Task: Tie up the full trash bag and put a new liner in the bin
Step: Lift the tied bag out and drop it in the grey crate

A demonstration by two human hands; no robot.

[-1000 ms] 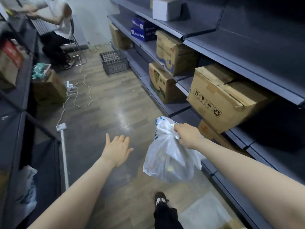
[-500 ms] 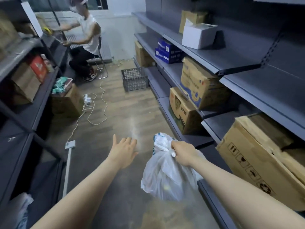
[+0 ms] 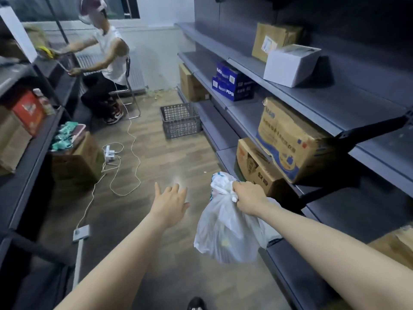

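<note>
Now R hand (image 3: 249, 197) grips tied trash bag (image 3: 225, 231), L hand (image 3: 171, 203) loose.

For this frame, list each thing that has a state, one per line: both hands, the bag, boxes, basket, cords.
Right hand: gripping the bag's gathered neck.
Left hand: open, fingers spread, holding nothing.
White trash bag: full, top bunched, hanging off the floor.
Grey plastic basket: upright on the floor; contents cannot be told.
White box: closed, on the upper shelf.
Power strip: on the floor, white cables plugged in.
</note>
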